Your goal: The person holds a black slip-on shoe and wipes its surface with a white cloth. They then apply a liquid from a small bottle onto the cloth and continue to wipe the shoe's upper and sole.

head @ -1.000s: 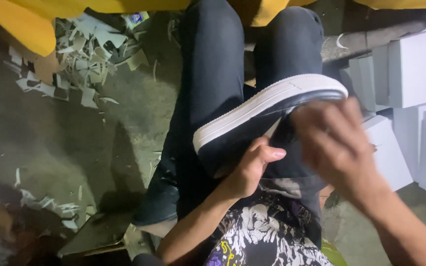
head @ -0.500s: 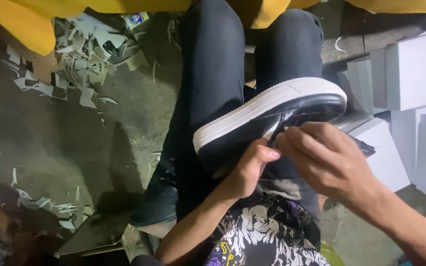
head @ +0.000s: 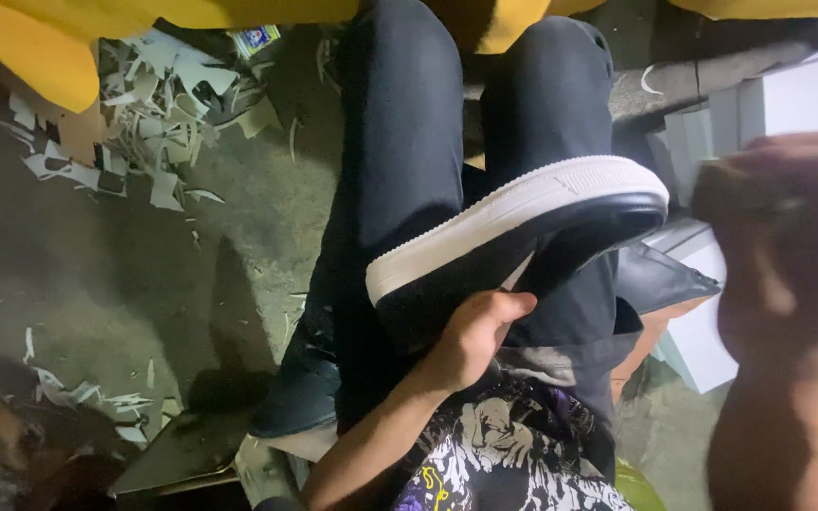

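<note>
A black shoe with a white sole (head: 513,232) lies on its side across my lap, sole edge facing up. My left hand (head: 473,336) grips its dark upper from below, near the heel end. My right hand (head: 788,246) is raised to the right of the shoe, blurred, fingers curled in a fist; what it holds, if anything, I cannot make out. A thin pale strand runs under the shoe by its toe. My legs in dark trousers (head: 409,170) stretch away beneath the shoe.
White boxes (head: 788,104) stack at the right, one more (head: 702,341) lower by my knee. Pale scraps (head: 153,123) litter the grey floor at upper left. Yellow material (head: 40,47) spans the top edge. A dark flat piece (head: 660,279) lies under the shoe's toe.
My right hand has left the shoe's toe and pulled up and to the right, closer to the camera. The shoe and my left hand have stayed in place.
</note>
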